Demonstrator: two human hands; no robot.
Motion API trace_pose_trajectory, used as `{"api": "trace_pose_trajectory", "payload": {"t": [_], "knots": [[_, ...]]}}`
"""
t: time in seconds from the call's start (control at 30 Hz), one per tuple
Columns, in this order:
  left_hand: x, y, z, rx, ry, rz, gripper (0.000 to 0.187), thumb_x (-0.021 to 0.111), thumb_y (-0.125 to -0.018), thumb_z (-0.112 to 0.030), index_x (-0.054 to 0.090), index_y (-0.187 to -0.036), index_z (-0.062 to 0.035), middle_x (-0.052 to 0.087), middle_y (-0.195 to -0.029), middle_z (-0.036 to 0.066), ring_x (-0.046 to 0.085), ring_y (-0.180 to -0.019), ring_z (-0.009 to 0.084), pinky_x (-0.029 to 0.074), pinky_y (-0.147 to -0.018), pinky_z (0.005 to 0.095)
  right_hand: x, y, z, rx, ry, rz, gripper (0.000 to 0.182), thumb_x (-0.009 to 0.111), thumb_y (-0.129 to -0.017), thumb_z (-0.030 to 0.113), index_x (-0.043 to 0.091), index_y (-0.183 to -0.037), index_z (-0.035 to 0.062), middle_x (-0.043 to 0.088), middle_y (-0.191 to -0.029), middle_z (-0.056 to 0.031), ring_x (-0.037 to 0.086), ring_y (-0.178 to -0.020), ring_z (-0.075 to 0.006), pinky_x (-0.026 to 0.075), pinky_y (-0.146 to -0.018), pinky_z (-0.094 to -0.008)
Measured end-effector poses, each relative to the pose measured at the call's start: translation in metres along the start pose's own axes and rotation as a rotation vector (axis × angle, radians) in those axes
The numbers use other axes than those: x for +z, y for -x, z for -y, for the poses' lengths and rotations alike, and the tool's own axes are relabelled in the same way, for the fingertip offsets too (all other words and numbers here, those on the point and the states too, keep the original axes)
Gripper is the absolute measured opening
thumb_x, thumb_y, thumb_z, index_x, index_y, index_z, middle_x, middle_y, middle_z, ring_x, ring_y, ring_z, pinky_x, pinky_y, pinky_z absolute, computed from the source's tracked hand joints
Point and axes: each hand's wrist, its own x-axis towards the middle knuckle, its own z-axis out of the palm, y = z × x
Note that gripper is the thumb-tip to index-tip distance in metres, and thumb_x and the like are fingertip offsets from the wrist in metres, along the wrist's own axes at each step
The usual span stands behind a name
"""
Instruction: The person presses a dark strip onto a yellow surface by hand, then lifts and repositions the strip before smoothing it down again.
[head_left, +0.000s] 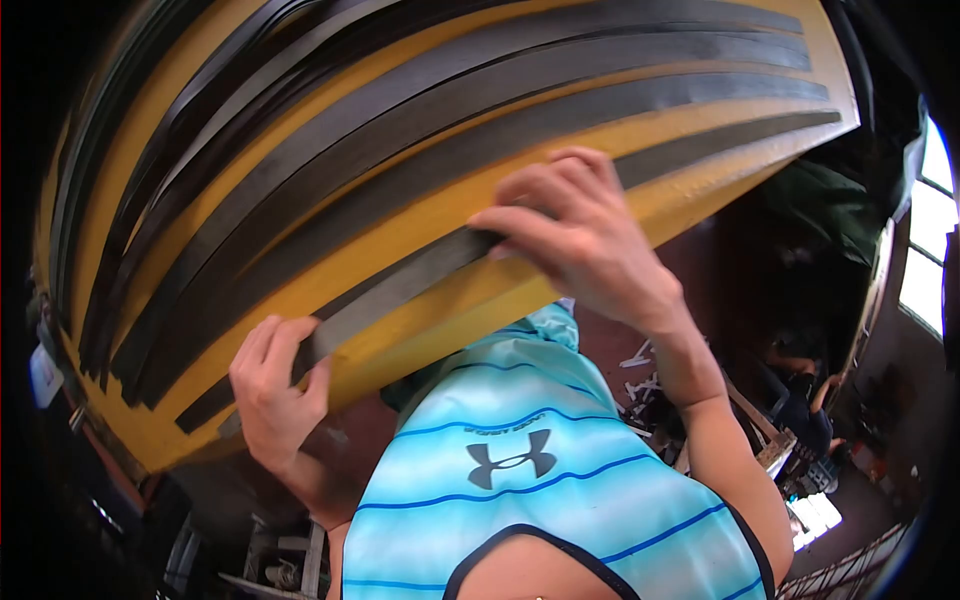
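Observation:
A long dark strip (400, 285), leather-like, runs along the near edge of the yellow table (480, 300). Both of my hands are on this strip. My left hand (270, 390) pinches it toward its left end, thumb on the near side and fingers over the far side. Farther right, my right hand (585, 240) has thumb and fingers closed around it from above. Between my hands the strip looks slightly blurred and shows a lighter grey face beside a darker band. Its right end (800, 122) extends past my right hand along the table.
Several more dark strips (560, 115) lie side by side across the table beyond my hands. Below the right side, white scraps (640, 365) are scattered on the floor near a wooden frame (755, 420). Another person (805, 410) is at the far right, by a bright window (925, 240).

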Motion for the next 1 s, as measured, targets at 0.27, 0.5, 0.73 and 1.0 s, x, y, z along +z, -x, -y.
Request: {"api": "trace_pose_trajectory", "payload": {"t": [0.27,0.5,0.73,1.0], "knots": [[-0.021,-0.003,0.003,0.085,0.029,-0.019,0.031,0.081,-0.065,0.0,0.067,-0.093,-0.0004,0.061,-0.08,0.015,0.062,-0.074,0.0366,0.05,-0.065,0.0428,-0.025,-0.011,0.004,0.04,0.064,0.001,0.032,0.084,-0.084,0.016,0.078,-0.115,0.0159,0.068,-0.112,-0.0029,0.061,-0.11,-0.0269,0.04,-0.111,-0.0476],[-0.027,-0.005,-0.005,0.093,0.063,-0.055,0.035,0.087,-0.069,-0.003,0.07,-0.1,0.0008,0.068,-0.085,0.016,0.064,-0.071,0.036,0.051,-0.067,0.0371,-0.03,0.0,-0.011,0.051,0.073,0.007,0.031,0.084,-0.084,0.016,0.077,-0.115,0.016,0.067,-0.112,-0.0033,0.062,-0.112,-0.0274,0.04,-0.112,-0.0478],[-0.024,-0.005,0.0,0.162,0.134,-0.08,0.042,0.091,-0.072,-0.009,0.077,-0.111,-0.0013,0.069,-0.083,0.013,0.065,-0.068,0.0296,0.05,-0.062,0.0364,-0.049,-0.002,-0.011,0.075,0.136,0.052,0.033,0.084,-0.083,0.013,0.076,-0.115,0.0142,0.067,-0.111,-0.0037,0.062,-0.111,-0.0285,0.043,-0.107,-0.0464],[-0.017,-0.006,0.007,0.217,0.252,-0.122,0.045,0.09,-0.073,-0.008,0.078,-0.116,-0.0014,0.071,-0.087,0.012,0.067,-0.073,0.0275,0.053,-0.064,0.0353,-0.046,-0.009,0.006,0.084,0.052,0.033,0.035,0.086,-0.082,0.016,0.077,-0.116,0.013,0.067,-0.109,-0.0051,0.064,-0.104,-0.0288,0.046,-0.102,-0.0461]]}}
